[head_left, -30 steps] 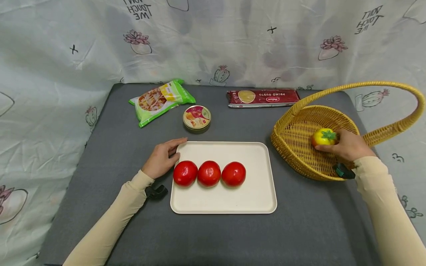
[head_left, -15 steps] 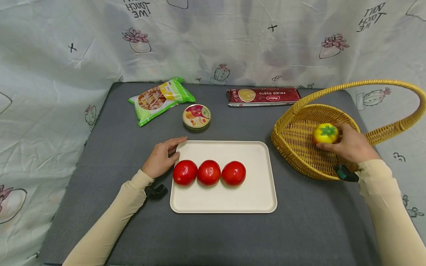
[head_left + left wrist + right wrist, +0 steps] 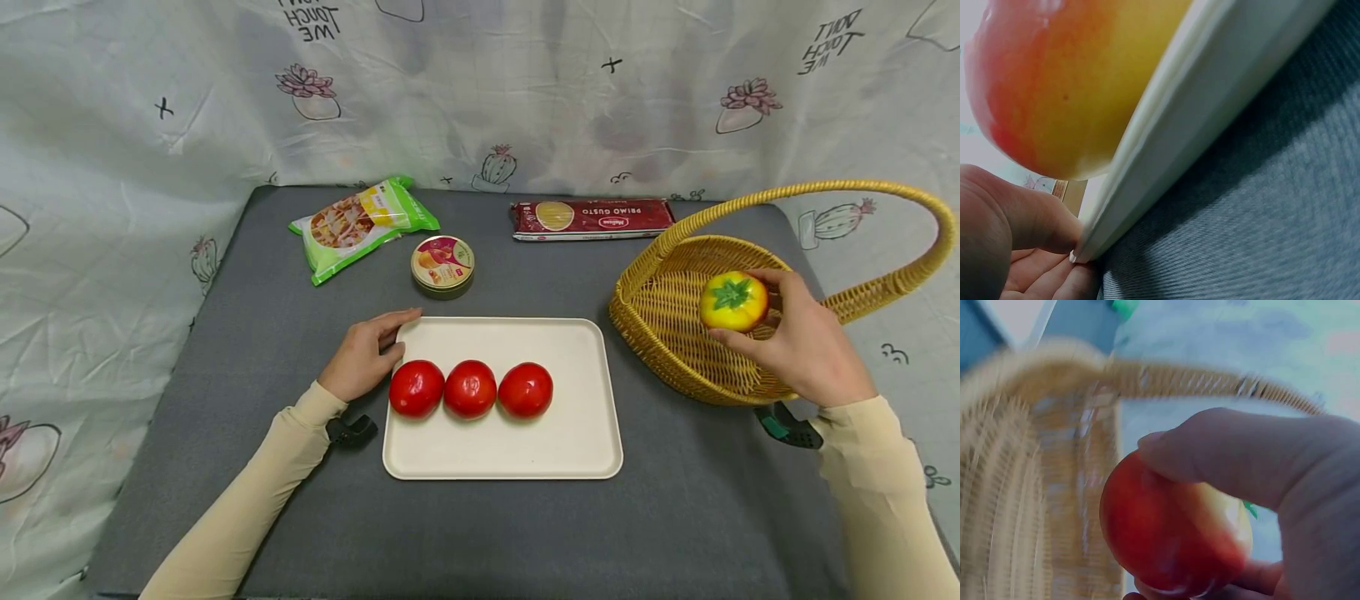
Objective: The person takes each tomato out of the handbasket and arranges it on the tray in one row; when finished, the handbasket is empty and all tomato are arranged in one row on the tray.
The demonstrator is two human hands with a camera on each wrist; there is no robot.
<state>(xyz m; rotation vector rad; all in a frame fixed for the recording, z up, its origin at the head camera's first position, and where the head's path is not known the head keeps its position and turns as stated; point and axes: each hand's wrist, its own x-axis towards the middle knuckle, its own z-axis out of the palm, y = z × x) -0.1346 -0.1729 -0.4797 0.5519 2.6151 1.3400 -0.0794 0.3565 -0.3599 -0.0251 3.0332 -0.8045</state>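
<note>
My right hand grips a yellow-and-red tomato, its green leafy top facing up, over the wicker basket. Seen from the right wrist, the thumb lies across the tomato's red side and the fingers curl beneath. My left hand pinches the left rim of the white tray; the left wrist view has the thumb at the tray's corner edge. On that tray three red tomatoes sit in a row, the leftmost close to the left hand.
The basket's tall handle arches to the right. Behind the tray stands a small round tin, with a green snack bag to its left. A dark red biscuit packet lies by the back edge. Printed sheeting hangs around the table.
My right hand has lifted the tomato up from inside the basket, and its wrist has moved back past the basket's near rim. The left hand and tray have stayed put.
</note>
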